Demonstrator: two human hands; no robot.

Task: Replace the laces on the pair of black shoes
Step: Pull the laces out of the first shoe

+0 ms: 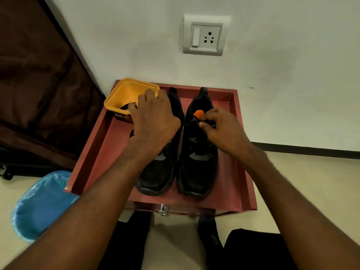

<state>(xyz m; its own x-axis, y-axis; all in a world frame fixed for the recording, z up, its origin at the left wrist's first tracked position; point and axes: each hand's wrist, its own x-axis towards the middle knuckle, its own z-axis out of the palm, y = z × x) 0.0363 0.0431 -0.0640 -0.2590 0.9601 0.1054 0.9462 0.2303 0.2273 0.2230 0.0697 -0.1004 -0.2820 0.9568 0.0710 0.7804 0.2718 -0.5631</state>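
far left, a blue bin with a plastic liner stands on the floor beside a red drawer, and a dark brown fabric panel sits behind it. the drawer is pulled out against a white wall, its metal knob on the near front. in the drawer's far-left corner sits a yellow tub with a dark item inside, too hidden to tell what it is. left hand reaches over the left shoe toward the tub, fingers curled at the tub's rim and touching the dark item; cannot tell if it grips anything. the two black shoes lie side by side in the drawer's middle, toes toward the person, heels toward the wall, nearly touching. right shoe has grey patches near the lace area. right hand rests on the right shoe's tongue area, fingers pinching a black lace there, just beside an orange bit at the shoe's opening. on the wall above is a white switch and socket plate. at the bottom, black socks on pale floor.
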